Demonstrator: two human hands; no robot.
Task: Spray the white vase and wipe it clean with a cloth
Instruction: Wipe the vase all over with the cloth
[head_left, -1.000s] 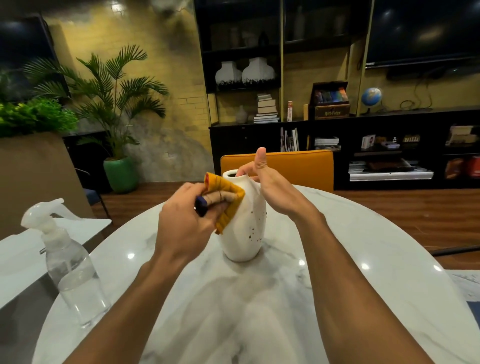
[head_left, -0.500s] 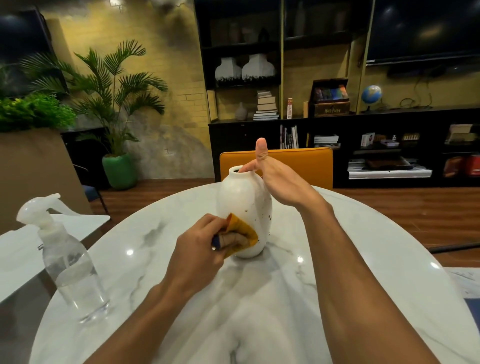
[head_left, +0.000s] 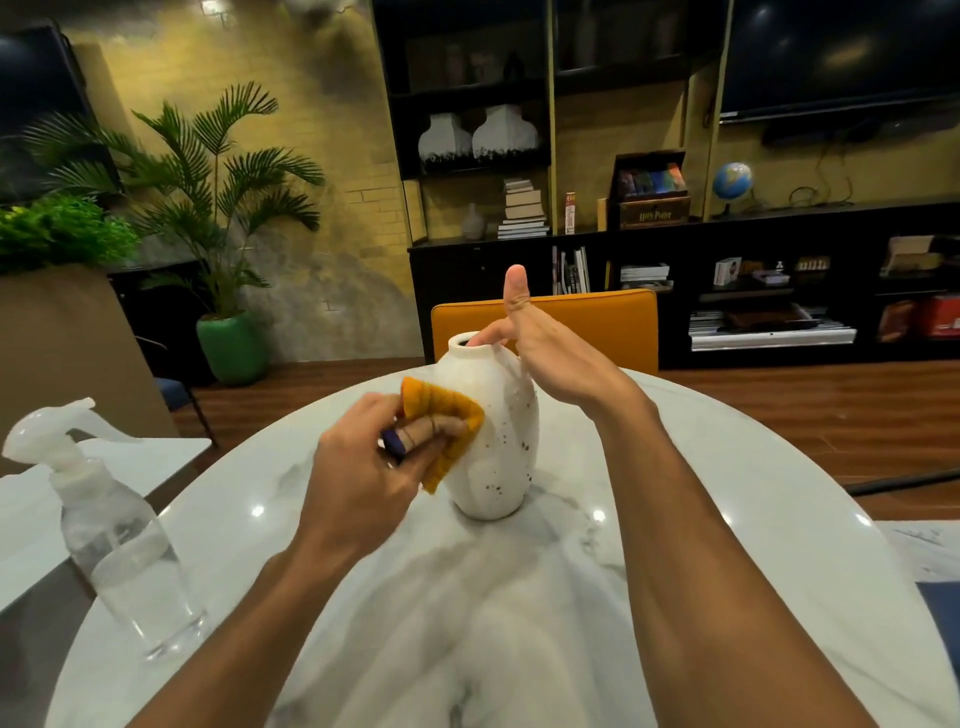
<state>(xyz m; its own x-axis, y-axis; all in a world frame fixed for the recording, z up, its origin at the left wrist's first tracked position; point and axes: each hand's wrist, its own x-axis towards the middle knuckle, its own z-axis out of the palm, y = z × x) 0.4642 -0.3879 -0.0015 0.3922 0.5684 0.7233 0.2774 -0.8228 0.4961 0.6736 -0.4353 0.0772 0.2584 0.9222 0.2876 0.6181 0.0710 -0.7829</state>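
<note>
A white speckled vase (head_left: 498, 457) stands upright in the middle of the round marble table (head_left: 727, 519). My left hand (head_left: 374, 457) grips a folded yellow cloth (head_left: 447, 426) and presses it against the vase's left side at mid-height. My right hand (head_left: 545, 358) steadies the vase at its top: a finger hooks over the rim into the mouth, the palm lies against the right shoulder, and the thumb points straight up. A clear spray bottle (head_left: 114, 540) with a white trigger head stands at the table's left edge, apart from both hands.
An orange chair back (head_left: 587, 322) stands just behind the vase. A second white table (head_left: 135, 462) adjoins on the left. A potted palm (head_left: 223, 249) and dark shelving (head_left: 675, 249) with books line the far wall.
My left hand slid the cloth from the vase's neck down to its base, then back up to mid-height. My right hand stayed on the rim.
</note>
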